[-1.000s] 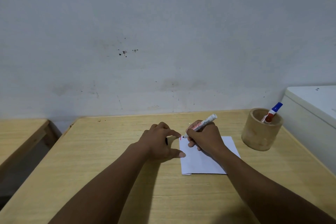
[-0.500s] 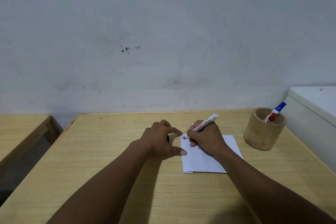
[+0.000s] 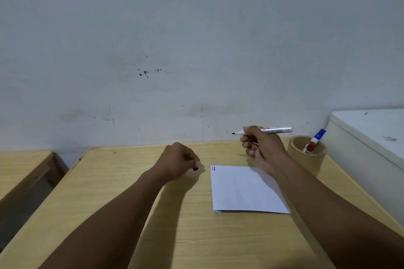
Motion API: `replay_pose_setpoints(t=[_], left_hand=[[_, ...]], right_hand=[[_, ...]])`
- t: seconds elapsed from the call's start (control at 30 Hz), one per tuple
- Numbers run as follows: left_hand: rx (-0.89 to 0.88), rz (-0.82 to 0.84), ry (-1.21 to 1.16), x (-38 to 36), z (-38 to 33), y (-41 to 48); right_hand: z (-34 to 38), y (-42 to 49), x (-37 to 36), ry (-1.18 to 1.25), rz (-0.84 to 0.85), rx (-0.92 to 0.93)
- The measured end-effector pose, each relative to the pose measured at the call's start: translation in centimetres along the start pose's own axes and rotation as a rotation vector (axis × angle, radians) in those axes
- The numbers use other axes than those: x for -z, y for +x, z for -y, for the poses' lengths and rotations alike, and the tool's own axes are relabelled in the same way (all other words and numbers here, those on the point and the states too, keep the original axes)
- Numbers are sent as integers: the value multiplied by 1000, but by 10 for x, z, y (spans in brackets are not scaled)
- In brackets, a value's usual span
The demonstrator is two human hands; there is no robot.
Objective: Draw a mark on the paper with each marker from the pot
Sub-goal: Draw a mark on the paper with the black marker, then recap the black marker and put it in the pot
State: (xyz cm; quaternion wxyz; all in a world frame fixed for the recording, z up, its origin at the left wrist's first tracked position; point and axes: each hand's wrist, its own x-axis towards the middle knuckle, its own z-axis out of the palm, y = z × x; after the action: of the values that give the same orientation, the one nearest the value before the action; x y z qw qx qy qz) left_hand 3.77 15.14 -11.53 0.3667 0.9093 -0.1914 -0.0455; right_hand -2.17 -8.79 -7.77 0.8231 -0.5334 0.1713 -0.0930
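Observation:
A white sheet of paper (image 3: 244, 190) lies on the wooden table (image 3: 196, 236), with short red and dark marks at its top left corner. My right hand (image 3: 261, 148) holds an uncapped white marker (image 3: 273, 130) level above the table, beyond the paper, its dark tip pointing left. My left hand (image 3: 180, 162) rests fisted left of the paper, shut on a small black cap (image 3: 195, 168) that peeks out. At the back right stands the round wooden pot (image 3: 306, 155) with two capped markers, one blue (image 3: 318, 135) and one red (image 3: 310, 147).
A white box (image 3: 371, 144) stands against the table's right side, next to the pot. A second wooden table (image 3: 21, 170) sits to the left across a gap. A grey wall rises behind the table.
My right hand lifted the marker off the paper and moved up and right, turning it level. My left hand slid left off the paper's edge and closed into a fist.

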Motion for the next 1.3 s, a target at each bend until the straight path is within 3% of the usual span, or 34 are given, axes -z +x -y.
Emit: replay_pose_setpoints(t=[0.1,0.17,0.4,0.93,1.1,1.3], left_hand=[[58,-149,-528,4,-31,5],[106,-152,-783,3,-57,9],[167,-48,-1037,-30,-114,18],[30,-136,-958,-51,-147,29],[-21,-236,-825,-48,-153,35],[-170,-343,-581,-28,-176,57]], right_hand=[[22,-9,3,47,80,-63],[30,-16,5,72,79,-69],[35,-27,15,108,44,36],[36,-29,31,178,95,114],[59,-29,33,-47,91,77],[110,-31,79,-262,-233,122]])
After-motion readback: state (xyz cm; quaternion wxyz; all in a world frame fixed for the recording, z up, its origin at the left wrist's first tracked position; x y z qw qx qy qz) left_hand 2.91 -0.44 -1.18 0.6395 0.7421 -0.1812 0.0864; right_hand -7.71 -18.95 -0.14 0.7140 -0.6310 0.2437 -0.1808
